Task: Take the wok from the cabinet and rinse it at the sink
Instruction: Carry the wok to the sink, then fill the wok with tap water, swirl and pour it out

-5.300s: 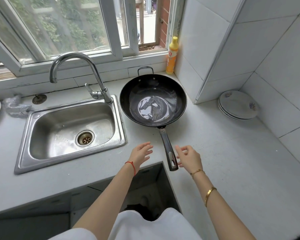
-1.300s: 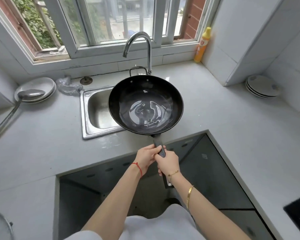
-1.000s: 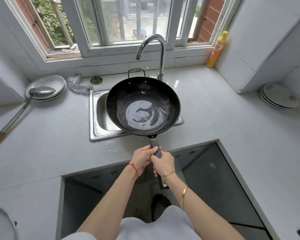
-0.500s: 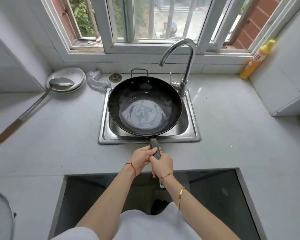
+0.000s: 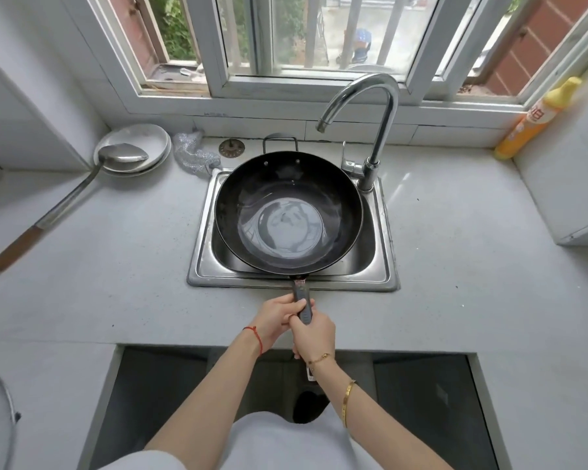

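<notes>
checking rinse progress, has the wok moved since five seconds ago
Yes. The wok went from the counter right of the sink to over the basin, left of the tap.

The wok (image 5: 287, 215) hides the sink (image 5: 386, 232) basin and drain beneath it.

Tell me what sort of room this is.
Most likely a home kitchen: a steel sink with a curved tap, a black wok held over it, and a ladle on stacked plates.
</notes>
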The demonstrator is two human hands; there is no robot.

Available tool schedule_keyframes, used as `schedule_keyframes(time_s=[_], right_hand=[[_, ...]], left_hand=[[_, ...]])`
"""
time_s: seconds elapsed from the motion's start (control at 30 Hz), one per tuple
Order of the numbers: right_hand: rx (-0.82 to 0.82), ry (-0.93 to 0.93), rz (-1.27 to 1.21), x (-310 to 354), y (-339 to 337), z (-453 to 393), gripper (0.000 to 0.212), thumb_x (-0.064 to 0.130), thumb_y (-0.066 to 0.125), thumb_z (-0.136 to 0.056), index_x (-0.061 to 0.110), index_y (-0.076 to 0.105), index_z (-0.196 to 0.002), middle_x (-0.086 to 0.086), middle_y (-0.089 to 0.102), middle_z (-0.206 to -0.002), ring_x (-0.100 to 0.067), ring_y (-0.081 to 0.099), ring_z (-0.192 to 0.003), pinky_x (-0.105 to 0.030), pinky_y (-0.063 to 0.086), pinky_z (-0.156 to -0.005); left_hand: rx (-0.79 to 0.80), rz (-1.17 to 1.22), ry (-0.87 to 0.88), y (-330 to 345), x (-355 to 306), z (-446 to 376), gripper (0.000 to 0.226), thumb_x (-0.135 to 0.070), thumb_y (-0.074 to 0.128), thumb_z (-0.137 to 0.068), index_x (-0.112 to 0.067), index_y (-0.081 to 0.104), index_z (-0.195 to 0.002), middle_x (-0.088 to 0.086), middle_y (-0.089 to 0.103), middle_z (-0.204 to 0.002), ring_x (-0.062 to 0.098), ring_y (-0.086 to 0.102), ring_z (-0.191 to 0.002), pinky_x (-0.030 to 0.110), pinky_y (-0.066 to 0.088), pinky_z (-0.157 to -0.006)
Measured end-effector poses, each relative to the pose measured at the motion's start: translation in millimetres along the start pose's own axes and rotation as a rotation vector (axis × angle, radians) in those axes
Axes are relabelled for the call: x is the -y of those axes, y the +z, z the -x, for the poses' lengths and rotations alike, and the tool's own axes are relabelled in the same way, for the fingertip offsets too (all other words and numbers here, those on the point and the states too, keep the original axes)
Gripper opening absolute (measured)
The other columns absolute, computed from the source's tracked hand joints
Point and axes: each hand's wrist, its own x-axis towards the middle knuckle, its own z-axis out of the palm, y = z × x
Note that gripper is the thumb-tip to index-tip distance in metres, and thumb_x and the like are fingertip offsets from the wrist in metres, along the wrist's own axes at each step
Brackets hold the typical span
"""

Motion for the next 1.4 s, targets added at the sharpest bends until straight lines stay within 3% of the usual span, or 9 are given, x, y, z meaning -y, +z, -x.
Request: schedule_keyframes(time_s=[0.3, 0.4, 0.53, 0.67, 0.83, 1.0, 1.1, 1.23, 1.4], right_hand=[[0.126, 0.025, 0.112, -7, -6, -9, 0.021, 0.026, 0.054, -0.095, 0.008, 0.061, -0.102, -0.007, 0.065, -0.065, -0.009, 0.057, -0.033, -0.020, 0.048, -0.036], [0.217, -0.027, 0.242, -4, -16, -14, 0.023, 0.030, 0.052, -0.094, 0.010, 0.063, -0.092, -0.005, 0.065, -0.066, -0.016, 0.065, -0.050, -0.031, 0.058, -0.052], [0.385, -0.062, 0.482, 4, -44, -29, 0.034, 0.047, 0.054, -0.090, 0.020, 0.057, -0.071, 0.001, 0.061, -0.068, -0.016, 0.060, -0.067, -0.024, 0.047, -0.059], [0.524, 0.085, 0.477, 17, -84, -54, 0.055, 0.062, 0.058, -0.085, 0.008, 0.064, -0.093, -0.009, 0.074, -0.081, -0.019, 0.070, -0.063, -0.030, 0.060, -0.065], [0.157, -0.121, 0.200, 43, -118, -95, 0.029, 0.040, 0.058, -0.094, 0.013, 0.066, -0.086, -0.003, 0.073, -0.076, -0.018, 0.070, -0.064, -0.039, 0.062, -0.076], [-0.190, -0.312, -0.117, 88, -124, -134, 0.021, 0.022, 0.051, -0.093, 0.016, 0.069, -0.085, 0.003, 0.073, -0.072, -0.010, 0.068, -0.065, -0.036, 0.061, -0.072], [-0.202, -0.388, -0.090, 121, -123, -160, 0.026, 0.019, 0.045, -0.097, 0.014, 0.070, -0.105, 0.001, 0.073, -0.098, -0.018, 0.067, -0.090, -0.034, 0.055, -0.085], [-0.139, -0.399, -0.035, 156, -121, -198, 0.038, 0.020, 0.038, -0.102, 0.013, 0.055, -0.135, 0.001, 0.059, -0.125, -0.011, 0.052, -0.111, -0.007, 0.031, -0.087], [-0.030, -0.349, -0.035, 177, -113, -242, 0.050, 0.023, 0.031, -0.105, 0.011, 0.031, -0.153, -0.007, 0.041, -0.153, -0.019, 0.036, -0.140, -0.013, 0.020, -0.101]], left_hand=[[-0.001, -0.028, -0.015, 1, 4, 1, 0.030, -0.012, 0.059, -0.095, -0.002, 0.065, -0.123, 0.012, 0.070, -0.121, 0.017, 0.068, -0.103, 0.020, 0.054, -0.083], [-0.008, -0.010, -0.021, 3, 4, 1, 0.032, -0.012, 0.060, -0.095, -0.004, 0.065, -0.125, 0.009, 0.071, -0.122, 0.016, 0.068, -0.106, 0.021, 0.054, -0.085], [-0.023, 0.040, -0.041, 7, 6, 1, 0.028, -0.013, 0.061, -0.094, -0.009, 0.066, -0.121, 0.006, 0.073, -0.118, 0.015, 0.070, -0.106, 0.021, 0.055, -0.086], [0.008, 0.055, -0.063, 7, 8, -1, 0.027, -0.015, 0.060, -0.095, -0.008, 0.066, -0.120, 0.009, 0.074, -0.115, 0.018, 0.072, -0.105, 0.022, 0.054, -0.084], [-0.004, 0.100, -0.072, 5, 9, -4, 0.032, -0.010, 0.057, -0.095, 0.000, 0.060, -0.126, 0.009, 0.072, -0.119, 0.021, 0.071, -0.107, 0.024, 0.057, -0.084], [-0.009, 0.106, -0.088, 7, 9, -4, 0.029, -0.010, 0.056, -0.096, -0.004, 0.061, -0.125, 0.011, 0.071, -0.121, 0.022, 0.070, -0.109, 0.030, 0.053, -0.095], [-0.013, 0.103, -0.100, 7, 9, -4, 0.027, -0.012, 0.057, -0.097, -0.008, 0.063, -0.123, 0.009, 0.073, -0.119, 0.020, 0.070, -0.109, 0.031, 0.053, -0.096], [-0.009, 0.100, -0.114, 4, 10, -4, 0.025, -0.015, 0.058, -0.096, -0.012, 0.064, -0.121, 0.006, 0.073, -0.118, 0.020, 0.069, -0.111, 0.032, 0.051, -0.098], [0.000, 0.117, -0.125, 2, 11, -5, 0.023, -0.015, 0.059, -0.095, -0.017, 0.065, -0.117, 0.004, 0.073, -0.119, 0.020, 0.069, -0.113, 0.036, 0.051, -0.099]])
